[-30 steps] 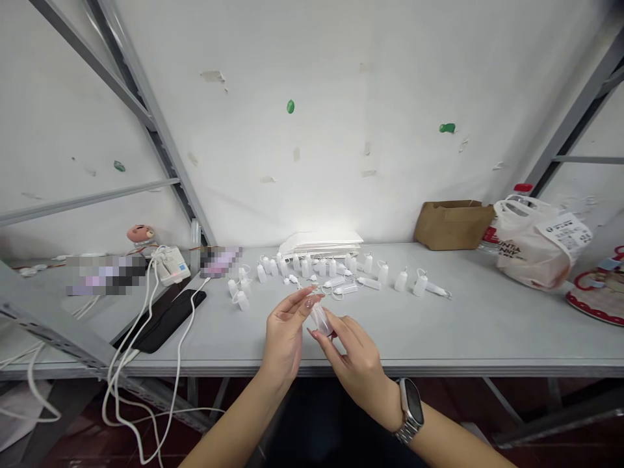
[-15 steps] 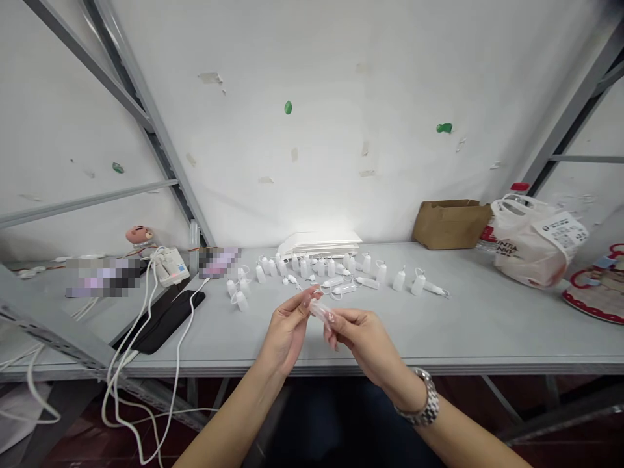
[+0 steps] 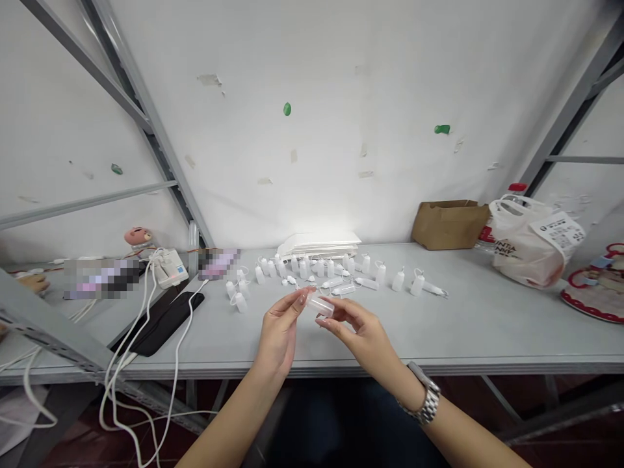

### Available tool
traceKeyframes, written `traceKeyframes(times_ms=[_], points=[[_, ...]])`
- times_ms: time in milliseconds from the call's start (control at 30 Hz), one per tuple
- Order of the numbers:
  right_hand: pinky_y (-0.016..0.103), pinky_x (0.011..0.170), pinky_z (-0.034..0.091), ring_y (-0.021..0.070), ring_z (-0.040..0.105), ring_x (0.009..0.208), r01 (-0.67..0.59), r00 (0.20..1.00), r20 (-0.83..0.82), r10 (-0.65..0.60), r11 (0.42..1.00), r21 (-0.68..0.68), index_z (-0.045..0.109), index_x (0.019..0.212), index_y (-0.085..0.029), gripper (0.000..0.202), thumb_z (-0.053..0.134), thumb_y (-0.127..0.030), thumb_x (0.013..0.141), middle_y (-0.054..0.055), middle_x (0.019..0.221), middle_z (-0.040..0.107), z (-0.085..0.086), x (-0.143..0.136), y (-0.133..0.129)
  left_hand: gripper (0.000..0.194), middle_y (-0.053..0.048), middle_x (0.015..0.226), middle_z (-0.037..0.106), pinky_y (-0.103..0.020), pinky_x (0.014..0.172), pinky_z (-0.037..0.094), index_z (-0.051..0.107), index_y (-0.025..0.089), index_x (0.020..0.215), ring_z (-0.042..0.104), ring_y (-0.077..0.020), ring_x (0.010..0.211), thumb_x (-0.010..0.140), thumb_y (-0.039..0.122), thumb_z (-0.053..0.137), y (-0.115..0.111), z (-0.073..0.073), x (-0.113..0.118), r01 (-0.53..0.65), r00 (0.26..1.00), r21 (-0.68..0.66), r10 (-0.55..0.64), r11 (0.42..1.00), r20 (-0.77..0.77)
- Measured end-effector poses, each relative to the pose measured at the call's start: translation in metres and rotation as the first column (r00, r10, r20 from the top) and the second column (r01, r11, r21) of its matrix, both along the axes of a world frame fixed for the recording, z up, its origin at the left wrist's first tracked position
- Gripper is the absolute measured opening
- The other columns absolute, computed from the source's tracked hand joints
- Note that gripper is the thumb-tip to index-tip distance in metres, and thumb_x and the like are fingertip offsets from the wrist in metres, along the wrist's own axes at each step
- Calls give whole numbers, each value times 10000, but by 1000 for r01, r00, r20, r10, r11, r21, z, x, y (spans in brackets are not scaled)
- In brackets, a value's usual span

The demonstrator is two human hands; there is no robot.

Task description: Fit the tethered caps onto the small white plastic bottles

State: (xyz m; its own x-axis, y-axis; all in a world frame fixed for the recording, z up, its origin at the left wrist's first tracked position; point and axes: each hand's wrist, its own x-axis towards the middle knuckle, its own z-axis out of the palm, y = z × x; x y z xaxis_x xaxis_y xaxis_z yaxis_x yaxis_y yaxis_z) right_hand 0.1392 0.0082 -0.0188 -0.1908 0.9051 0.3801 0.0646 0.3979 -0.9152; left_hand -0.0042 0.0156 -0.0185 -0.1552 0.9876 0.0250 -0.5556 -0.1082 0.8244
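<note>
Above the front part of the grey table (image 3: 468,325), both hands meet at a small translucent squeeze bottle (image 3: 320,305), tilted with its base toward the right. My left hand (image 3: 280,325) pinches its neck end between thumb and fingers, hiding the tip. Around the base, the thumb and fingers of my right hand (image 3: 363,331) curve more loosely than the left's. Behind the hands stand several like bottles with thin tips and looped cap straps, such as a bottle (image 3: 398,281) on the right and a bottle (image 3: 240,301) on the left. A few bottles, such as one (image 3: 367,283), lie flat.
Against the wall rests a white stack (image 3: 319,244). A brown box (image 3: 448,224) and a white plastic bag (image 3: 526,244) occupy the right. Leftward are a black pouch (image 3: 170,322), white cables (image 3: 114,377) and a power strip (image 3: 170,268). Another person's hand (image 3: 34,283) shows at far left.
My right hand's fingers have shifted and loosened around the bottle's base, exposing more of it. The left hand has moved slightly left. Another person's hand has appeared at far left.
</note>
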Motion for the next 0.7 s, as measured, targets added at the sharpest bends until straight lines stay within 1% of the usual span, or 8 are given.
traceKeyframes(times_ms=[33, 100, 200, 267, 400, 500, 633, 700], points=[[319, 723, 491, 168, 593, 754, 57, 996, 66, -63, 994, 94, 639, 1006, -201, 261, 645, -309, 769, 40, 833, 651, -2, 0, -1, 141, -47, 871, 734, -328, 955, 346, 730, 180, 749, 599, -189, 977, 633, 258, 744, -1, 1, 1, 16, 1000, 0, -16, 1000, 0], [302, 681, 493, 160, 589, 720, 119, 975, 145, -167, 950, 289, 624, 992, -197, 189, 586, -265, 820, 43, 822, 656, -7, -1, -3, 145, -49, 870, 729, -328, 942, 356, 729, 175, 747, 595, -188, 968, 663, 293, 720, -4, 3, 3, 55, 998, 4, -55, 999, 10], [300, 658, 501, 159, 588, 703, 144, 940, 179, -289, 816, 560, 574, 1038, -178, 196, 548, -183, 844, 56, 820, 655, -12, -1, -5, 153, -47, 861, 724, -333, 937, 360, 727, 173, 739, 591, -188, 962, 685, 313, 700, -7, 5, 5, 79, 997, 5, -79, 997, 26], [306, 651, 505, 162, 579, 702, 151, 914, 182, -363, 720, 678, 543, 1071, -157, 236, 545, -131, 837, 73, 815, 648, -14, -2, -5, 143, -46, 875, 726, -331, 948, 353, 729, 176, 755, 590, -187, 967, 671, 291, 714, -9, 5, 4, 66, 998, -12, -66, 998, 23], [318, 614, 501, 185, 557, 711, 128, 855, 211, -474, 586, 800, 483, 1143, -115, 338, 545, -65, 815, 104, 795, 626, -19, -5, -5, 159, -48, 900, 729, -332, 959, 342, 728, 182, 790, 589, -185, 976, 667, 284, 720, -13, 7, 4, 44, 999, -59, -45, 997, -7], [321, 573, 482, 191, 536, 681, 116, 820, 208, -534, 510, 852, 457, 1167, -95, 377, 547, -53, 804, 105, 760, 607, -22, -6, -7, 156, -47, 898, 727, -331, 948, 349, 725, 183, 791, 588, -184, 973, 669, 280, 719, -16, 8, 7, 33, 999, -66, -35, 997, -25], [313, 532, 445, 181, 490, 618, 114, 789, 219, -574, 486, 866, 461, 1165, -61, 385, 563, -53, 794, 89, 695, 576, -25, -8, -10, 151, -42, 884, 716, -307, 918, 367, 719, 177, 792, 582, -168, 954, 682, 280, 710, -16, 4, 12, 19, 1000, -41, -19, 999, 1], [316, 548, 445, 179, 488, 623, 109, 790, 241, -564, 516, 850, 476, 1159, -65, 361, 548, -54, 805, 96, 721, 586, -26, -9, -10, 136, -36, 863, 708, -279, 889, 386, 715, 170, 773, 584, -147, 921, 685, 274, 709, -14, 1, 14, 26, 999, -37, -24, 999, 45]])
